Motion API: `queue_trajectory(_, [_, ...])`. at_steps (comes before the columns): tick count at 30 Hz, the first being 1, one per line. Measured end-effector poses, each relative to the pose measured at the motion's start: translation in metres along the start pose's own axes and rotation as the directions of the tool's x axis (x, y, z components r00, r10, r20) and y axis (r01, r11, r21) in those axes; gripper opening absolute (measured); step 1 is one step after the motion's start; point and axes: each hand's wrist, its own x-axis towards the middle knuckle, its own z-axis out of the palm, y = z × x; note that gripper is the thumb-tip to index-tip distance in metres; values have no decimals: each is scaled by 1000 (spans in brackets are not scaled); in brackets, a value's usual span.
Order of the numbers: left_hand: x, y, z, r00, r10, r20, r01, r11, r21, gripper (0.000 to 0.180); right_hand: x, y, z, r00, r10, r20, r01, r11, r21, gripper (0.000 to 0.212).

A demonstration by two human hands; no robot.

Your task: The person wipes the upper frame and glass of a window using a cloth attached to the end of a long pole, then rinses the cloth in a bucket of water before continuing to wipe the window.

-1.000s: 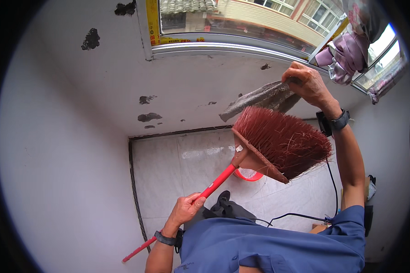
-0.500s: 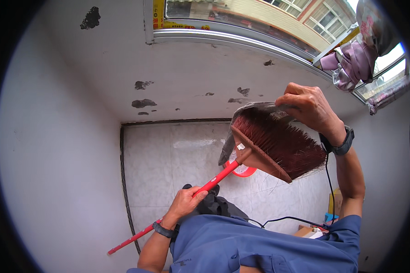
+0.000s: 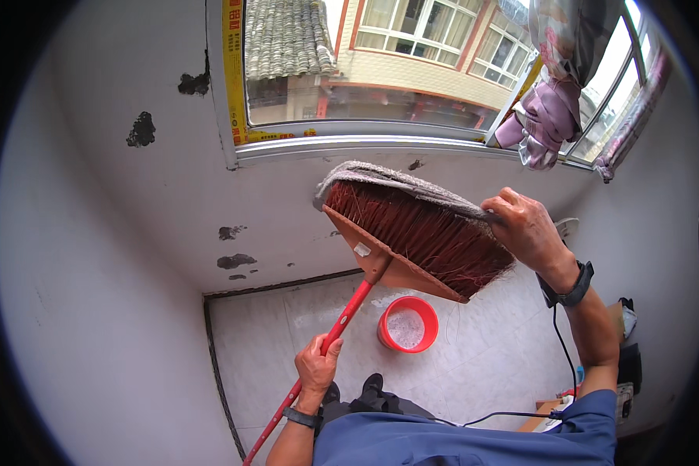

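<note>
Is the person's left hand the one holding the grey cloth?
No, the left hand grips the red broom handle, while the right hand holds the grey cloth.

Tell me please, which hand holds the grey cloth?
The right hand, raised beside the bristles: it grips one end of the grey cloth. The left hand grips the red broom handle instead.

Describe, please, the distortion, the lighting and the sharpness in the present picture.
Head view: the window frame bows, and both sides go black; head view: daylight whitens the right-hand panes, while the wall corner at left looks greyer; head view: the broom bristles look fairly sharp.
</note>
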Motion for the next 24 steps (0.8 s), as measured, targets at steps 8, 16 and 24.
queue_trajectory(8, [14,-30,9,996,-89,-13,89,991,96,34,-10,-11,28,987,-61,-146,47,994,-100,21])
queue_trajectory(16, [0,-36,-29,993,-114,-25,116,988,104,42,-34,17,74,898,350,-267,-231,891,391,21])
queue_trajectory(24, [-1,-43,-17,984,-171,56,162,977,135,36,-28,80,124,630,727,-274,-70,405,912,15])
